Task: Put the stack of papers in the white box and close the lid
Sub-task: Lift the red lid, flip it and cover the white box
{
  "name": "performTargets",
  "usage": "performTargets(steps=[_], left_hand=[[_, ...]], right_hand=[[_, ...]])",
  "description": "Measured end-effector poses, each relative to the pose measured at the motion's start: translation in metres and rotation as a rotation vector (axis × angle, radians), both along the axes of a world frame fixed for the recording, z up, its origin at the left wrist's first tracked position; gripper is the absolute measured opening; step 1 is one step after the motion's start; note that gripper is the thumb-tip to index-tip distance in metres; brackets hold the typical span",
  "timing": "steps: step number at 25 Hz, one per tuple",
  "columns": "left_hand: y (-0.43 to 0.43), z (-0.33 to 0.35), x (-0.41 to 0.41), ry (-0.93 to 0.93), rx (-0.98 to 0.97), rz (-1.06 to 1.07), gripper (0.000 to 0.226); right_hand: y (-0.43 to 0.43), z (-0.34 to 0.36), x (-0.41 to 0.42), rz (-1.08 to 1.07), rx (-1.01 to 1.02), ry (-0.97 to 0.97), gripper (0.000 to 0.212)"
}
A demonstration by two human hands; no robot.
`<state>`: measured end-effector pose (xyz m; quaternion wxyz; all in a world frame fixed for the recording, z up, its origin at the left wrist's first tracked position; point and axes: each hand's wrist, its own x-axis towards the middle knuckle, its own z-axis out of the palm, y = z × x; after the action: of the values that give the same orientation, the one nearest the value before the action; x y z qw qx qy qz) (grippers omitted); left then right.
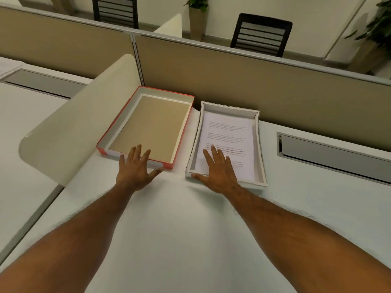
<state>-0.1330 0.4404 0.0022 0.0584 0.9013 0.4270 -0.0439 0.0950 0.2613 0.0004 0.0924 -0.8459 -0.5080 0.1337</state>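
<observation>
A shallow white box (261, 144) lies on the desk against the partition, right of centre. Inside it rests a stack of printed papers (229, 132), flat and facing up. To its left sits the lid (118, 123), upside down, red on the outside with a brown inner face. My right hand (219, 171) is spread over the near end of the papers and the box's front rim, fingers apart, gripping nothing. My left hand (135, 168) hovers flat over the lid's near edge, fingers splayed, thumb near the lid's front corner.
A beige partition wall (275, 85) runs behind the box and lid. A rounded cream divider (84, 127) stands left of the lid. A grey cable slot (330, 153) is set into the white desk (179, 240) to the right. Chairs and plants stand beyond the partition.
</observation>
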Motion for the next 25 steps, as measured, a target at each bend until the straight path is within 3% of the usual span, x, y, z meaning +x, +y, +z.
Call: performTargets(steps=[6, 13, 20, 25], left_hand=[[0.025, -0.022, -0.064, -0.053, 0.028, 0.077, 0.099], [0.059, -0.02, -0.067, -0.164, -0.075, 0.408, 0.119], [0.078, -0.021, -0.037, -0.539, -0.285, 0.773, 0.124], [0.07, -0.028, -0.032, -0.752, -0.27, 0.823, 0.105]], right_hand=[[0.009, -0.021, -0.031, 0.055, 0.023, -0.085, 0.096], [0.075, -0.01, -0.062, 0.187, 0.124, -0.055, 0.077], [0.111, -0.01, -0.086, 0.362, 0.031, -0.149, 0.041], [0.114, -0.004, -0.081, 0.376, 0.064, -0.193, 0.045]])
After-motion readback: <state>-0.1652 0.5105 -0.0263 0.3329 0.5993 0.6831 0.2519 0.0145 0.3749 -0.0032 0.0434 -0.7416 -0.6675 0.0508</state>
